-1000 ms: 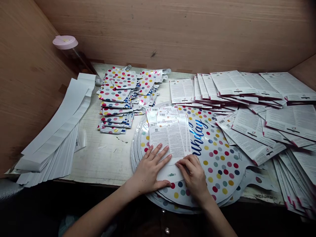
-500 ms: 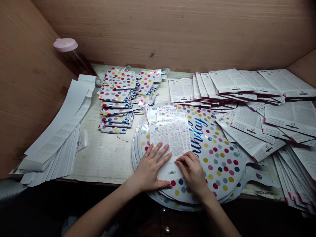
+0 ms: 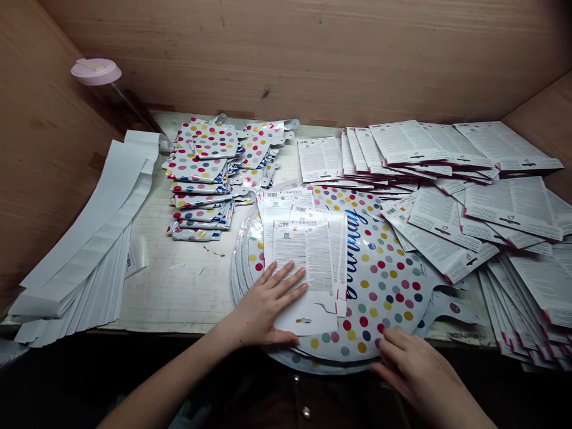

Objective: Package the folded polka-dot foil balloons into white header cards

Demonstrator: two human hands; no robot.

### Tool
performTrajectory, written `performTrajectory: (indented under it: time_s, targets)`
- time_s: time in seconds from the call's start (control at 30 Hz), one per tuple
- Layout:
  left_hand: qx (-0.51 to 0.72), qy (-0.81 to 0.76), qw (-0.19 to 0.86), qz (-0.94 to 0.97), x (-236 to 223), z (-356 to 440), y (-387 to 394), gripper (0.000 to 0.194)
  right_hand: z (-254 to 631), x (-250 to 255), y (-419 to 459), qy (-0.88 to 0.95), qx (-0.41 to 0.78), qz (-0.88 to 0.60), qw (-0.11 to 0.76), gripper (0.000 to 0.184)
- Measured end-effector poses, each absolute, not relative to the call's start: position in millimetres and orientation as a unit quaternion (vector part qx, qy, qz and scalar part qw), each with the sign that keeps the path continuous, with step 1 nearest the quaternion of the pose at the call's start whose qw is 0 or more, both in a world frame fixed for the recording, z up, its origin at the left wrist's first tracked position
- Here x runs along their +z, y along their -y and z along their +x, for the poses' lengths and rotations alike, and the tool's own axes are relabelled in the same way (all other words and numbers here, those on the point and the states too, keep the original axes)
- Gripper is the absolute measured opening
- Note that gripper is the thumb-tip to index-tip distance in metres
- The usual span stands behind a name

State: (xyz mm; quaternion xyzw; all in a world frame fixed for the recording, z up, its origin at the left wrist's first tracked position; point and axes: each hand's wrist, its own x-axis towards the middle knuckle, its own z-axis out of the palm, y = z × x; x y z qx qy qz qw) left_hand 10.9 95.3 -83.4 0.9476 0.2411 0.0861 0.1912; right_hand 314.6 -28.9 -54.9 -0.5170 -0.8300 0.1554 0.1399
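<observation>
A stack of printed white cards with barcodes [image 3: 306,262] lies on a pile of round foil balloons [image 3: 384,292], which have coloured polka dots and blue script. My left hand [image 3: 263,307] rests flat on the lower part of the cards, fingers spread, near a hanger-hole tab. My right hand [image 3: 413,372] is off the cards, with its fingers at the near rim of the balloon pile. Neither hand grips anything that I can see. The lower balloons are mostly hidden by the top one.
Folded polka-dot foil packs [image 3: 203,179] stand in piles at the back left of the worn table [image 3: 170,292]. Printed cards [image 3: 465,214] cover the right side. White paper strips [image 3: 84,250] lie at the left. A pink-lidded jar [image 3: 96,71] stands in the corner against wooden walls.
My right hand has moved down and right, from the cards to the near balloon rim. The view has shifted slightly, and the cards have spread a little at their lower right.
</observation>
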Motion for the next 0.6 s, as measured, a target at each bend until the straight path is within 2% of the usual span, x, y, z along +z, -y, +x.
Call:
performTrajectory:
  time_s: [0.07, 0.17, 0.23, 0.3, 0.37, 0.43, 0.53, 0.6]
  targets:
    - [0.116, -0.180, 0.186, 0.959, -86.2, 6.6, -90.2, 0.080, 298.8, -56.6, 23.9, 0.834, 0.156, -0.501, 0.172, 0.007]
    - [0.224, -0.146, 0.147, 0.952, -93.2, 4.1, -73.5, 0.048, 263.5, -71.3, 10.4, 0.857, 0.143, -0.447, 0.212, 0.035]
    - [0.287, -0.186, 0.119, 0.932, -96.8, 7.4, -61.2, 0.029, 247.3, -83.4, 3.2, 0.855, 0.132, -0.438, 0.244, 0.037]
    - [0.309, -0.270, 0.100, 0.906, -97.7, 15.1, -52.8, 0.017, 239.6, -92.4, -2.1, 0.829, 0.149, -0.455, 0.289, 0.030]
    - [0.308, -0.375, 0.079, 0.871, -95.9, 25.0, -49.9, 0.018, 236.4, -96.6, -6.7, 0.773, 0.186, -0.512, 0.326, 0.019]
    - [0.293, -0.484, 0.056, 0.823, -92.8, 34.2, -51.3, 0.034, 233.5, -97.1, -10.9, 0.692, 0.203, -0.606, 0.336, 0.012]
    - [0.248, -0.607, 0.058, 0.752, -88.1, 40.9, -55.9, 0.054, 227.4, -96.5, -14.3, 0.590, 0.168, -0.732, 0.298, 0.038]
    - [0.219, -0.650, 0.091, 0.722, -84.5, 40.1, -57.2, 0.054, 222.4, -97.2, -13.6, 0.563, 0.161, -0.764, 0.271, 0.039]
